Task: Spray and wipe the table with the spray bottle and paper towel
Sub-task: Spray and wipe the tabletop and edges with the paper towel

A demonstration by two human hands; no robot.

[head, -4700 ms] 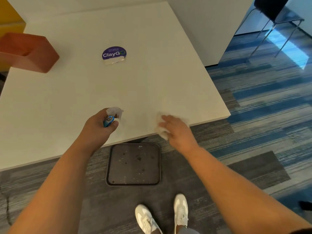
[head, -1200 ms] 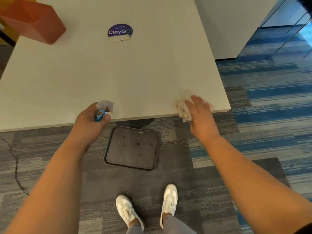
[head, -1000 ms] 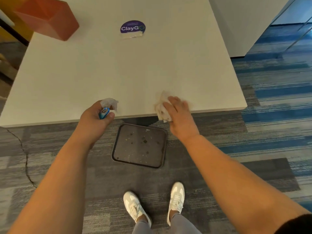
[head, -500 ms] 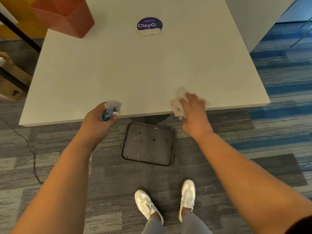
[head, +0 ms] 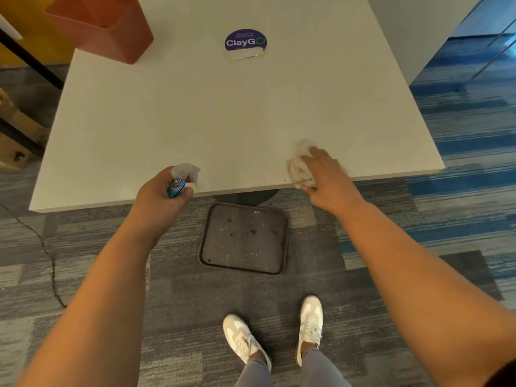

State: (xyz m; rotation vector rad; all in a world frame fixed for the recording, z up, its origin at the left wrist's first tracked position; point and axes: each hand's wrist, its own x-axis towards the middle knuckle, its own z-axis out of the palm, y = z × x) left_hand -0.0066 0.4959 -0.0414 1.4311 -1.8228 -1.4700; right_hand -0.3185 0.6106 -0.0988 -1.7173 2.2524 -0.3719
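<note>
The crumpled paper towel [head: 300, 167] lies on the near edge of the tabletop [head: 223, 121], toward its right corner, pinned under the right hand [head: 325, 177]. That hand's fingers lie fairly flat over the wad and press it down rather than curl round it, which suits dragging it along the edge to gather crumbs; a few specks show on the edge just left of the towel.

The left hand [head: 162, 195] hovers at the near edge, well apart from the right, its grip clamped round the spray bottle [head: 181, 177], with the pale nozzle pointing out over the tabletop, probably kept ready for another squirt.

On the floor below, between the two arms, sits a dark tray [head: 244, 238] flecked with bits, likely set there to catch what is swept off the edge. At the far side of the tabletop a purple round sticker [head: 245, 41] lies flat, and an orange box [head: 103, 26] stands at the far left corner.
</note>
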